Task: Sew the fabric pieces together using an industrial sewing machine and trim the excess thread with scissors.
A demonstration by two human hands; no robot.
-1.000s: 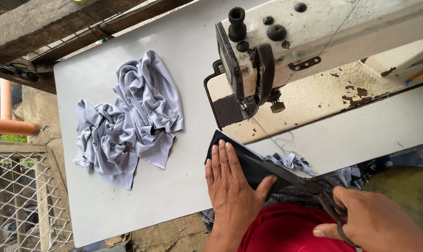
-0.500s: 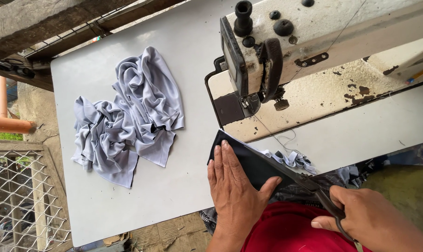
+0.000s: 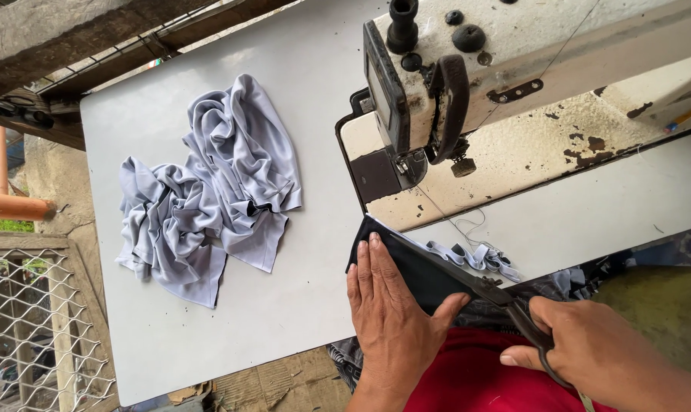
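Note:
My left hand (image 3: 393, 314) lies flat, fingers together, pressing a piece of black fabric (image 3: 406, 263) onto the white table (image 3: 284, 305) just in front of the sewing machine (image 3: 513, 84). My right hand (image 3: 597, 355) grips black scissors (image 3: 506, 299), whose blades reach along the black fabric's upper edge toward my left thumb. A thin strip of pale grey trim (image 3: 475, 258) curls beside that edge. Red cloth (image 3: 475, 378) covers my lap below both hands.
A crumpled heap of light grey garments (image 3: 208, 191) lies on the left half of the table. The worn white machine bed (image 3: 528, 160) fills the upper right. A wire mesh fence (image 3: 25, 328) and an orange pipe (image 3: 10, 204) stand beyond the table's left edge.
The view has shifted slightly. My right hand has crept the scissors a little further along the black fabric toward my left hand, which stays pressed flat.

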